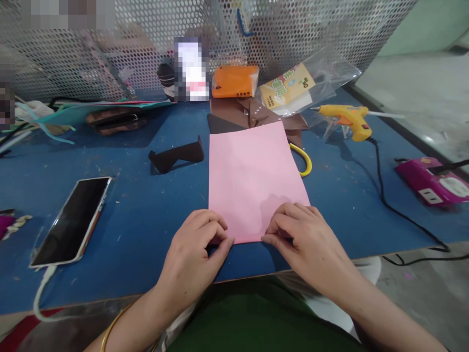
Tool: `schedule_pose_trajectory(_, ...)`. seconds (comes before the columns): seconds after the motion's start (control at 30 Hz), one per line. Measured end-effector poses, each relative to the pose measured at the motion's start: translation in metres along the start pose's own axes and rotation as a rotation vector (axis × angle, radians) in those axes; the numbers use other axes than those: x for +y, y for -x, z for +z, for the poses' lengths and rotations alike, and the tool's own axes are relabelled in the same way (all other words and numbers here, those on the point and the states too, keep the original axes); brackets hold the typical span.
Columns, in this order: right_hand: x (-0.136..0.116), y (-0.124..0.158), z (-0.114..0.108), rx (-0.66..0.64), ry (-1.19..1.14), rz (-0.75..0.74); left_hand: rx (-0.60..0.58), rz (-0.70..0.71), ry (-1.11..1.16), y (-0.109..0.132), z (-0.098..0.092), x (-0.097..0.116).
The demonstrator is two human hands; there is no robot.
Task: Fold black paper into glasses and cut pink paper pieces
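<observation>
Evenly, the left hand (200, 239) and the right hand (298, 227) pinch the near edge of the pink paper (252, 176) between thumb and fingers, one toward each end, probably to keep that edge straight and the sheet from twisting. The paper stretches away from both hands across the table (135, 205), partly covering a yellow handle (308, 164) beyond the right hand. Farther right of that hand, the glue gun (350, 120) rests apart from the paper, perhaps to leave room.
</observation>
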State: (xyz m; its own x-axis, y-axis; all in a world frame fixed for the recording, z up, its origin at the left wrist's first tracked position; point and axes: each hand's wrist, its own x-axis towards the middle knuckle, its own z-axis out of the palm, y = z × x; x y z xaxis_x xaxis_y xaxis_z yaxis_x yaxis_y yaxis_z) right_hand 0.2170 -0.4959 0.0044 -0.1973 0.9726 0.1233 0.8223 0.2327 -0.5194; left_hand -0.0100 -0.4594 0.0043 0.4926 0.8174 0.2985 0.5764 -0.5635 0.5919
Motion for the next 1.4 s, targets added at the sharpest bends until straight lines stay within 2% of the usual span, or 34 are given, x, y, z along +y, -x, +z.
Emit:
schedule_pose_trajectory(0.33,-0.003,-0.006,-0.007,-0.08,-0.007,-0.003,-0.062,-0.045,-0.053,-0.001,-0.001,0.001)
schedule_pose_trajectory(0.5,-0.006,-0.01,-0.011,-0.157,0.053,0.0,-0.062,-0.017,-0.179,0.001,-0.004,0.005)
schedule_pose_trajectory(0.6,-0.006,-0.011,-0.011,-0.182,0.073,-0.004,-0.029,0.073,-0.29,0.003,-0.002,0.009)
schedule_pose_trajectory(0.73,-0.006,-0.011,-0.01,-0.174,0.08,-0.002,-0.04,0.338,-0.342,0.005,0.005,0.016)
schedule_pose_trajectory(0.83,-0.006,-0.009,-0.01,-0.162,0.087,-0.004,-0.038,0.443,-0.416,0.007,0.01,0.021)
schedule_pose_trajectory(1.03,-0.006,-0.009,-0.011,-0.149,0.093,-0.007,0.002,0.515,-0.552,0.013,0.016,0.026)
schedule_pose_trajectory(1.27,-0.008,-0.008,-0.009,-0.111,0.122,-0.007,-0.1,0.583,-0.602,0.013,0.027,0.029)
schedule_pose_trajectory(1.4,-0.001,0.0,-0.011,-0.065,0.025,0.016,-0.04,0.581,-0.607,0.012,0.032,0.031)
